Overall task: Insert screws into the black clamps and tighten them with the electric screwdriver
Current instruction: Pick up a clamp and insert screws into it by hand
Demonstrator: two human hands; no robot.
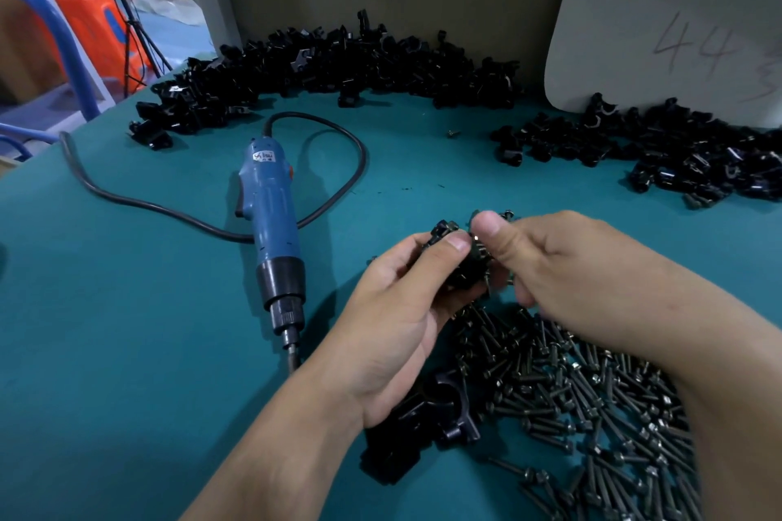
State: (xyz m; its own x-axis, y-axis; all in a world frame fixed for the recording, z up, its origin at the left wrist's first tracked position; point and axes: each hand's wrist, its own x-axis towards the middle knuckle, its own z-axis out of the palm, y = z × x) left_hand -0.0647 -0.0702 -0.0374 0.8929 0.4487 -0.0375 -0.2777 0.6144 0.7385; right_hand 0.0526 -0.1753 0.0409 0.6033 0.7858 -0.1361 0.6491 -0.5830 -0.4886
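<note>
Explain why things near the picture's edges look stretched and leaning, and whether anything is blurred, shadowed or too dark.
Head view: the wide-angle lens likely causes that, tilting the white board inward; the electric screwdriver casts a soft shadow to its right on the table; the clamp pinched between left hand and right hand is nearly featureless black; the screws catch small glints; nothing is badly blurred.

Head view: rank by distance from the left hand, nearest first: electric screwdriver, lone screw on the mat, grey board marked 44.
1. Electric screwdriver: lying on the mat, just left of the left hand.
2. Lone screw: farther back, mid-mat.
3. Grey board: leaning at the far right back.
</note>
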